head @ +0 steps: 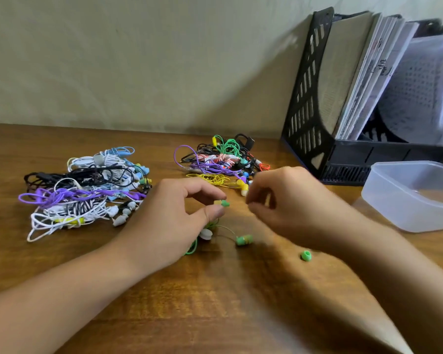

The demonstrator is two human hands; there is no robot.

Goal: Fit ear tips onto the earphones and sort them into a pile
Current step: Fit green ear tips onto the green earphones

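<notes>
Both hands hover close above the wooden table point(215, 302). Left hand point(174, 221) pinches a green earbud point(222, 203) between thumb and forefinger, its nozzle end pointing toward the right hand point(281, 200). That hand is motion-blurred, its fingers curled inward just beside the earbud; whether it grips an ear tip I cannot tell.

From the pinched earbud a thin green cable point(192, 247) drops under the left hand, and the pair's second earbud point(244, 240) lies on the table just below it, green with a gold-looking band. A loose green ear tip point(305, 255) sits farther right of the held earbud, under the right forearm.

My judgement: the earbud is light and rigid, best held by its barrel so the nozzle stays free; the tip looks like soft, rubbery silicone, a small hollow dome that will squash and may slip or roll, so it wants a pinch at its skirt and a push straight onto the nozzle. The cable is limp and prone to tangling.

Left of the held earbud lies a heap of bundled earphones point(85, 190) in white, black, purple and pale blue. Behind it is another tangled heap point(223, 162) in purple, yellow, green and red. To its right stands a translucent plastic container point(414, 195), and beyond that a black perforated file holder point(315, 98) with papers.
</notes>
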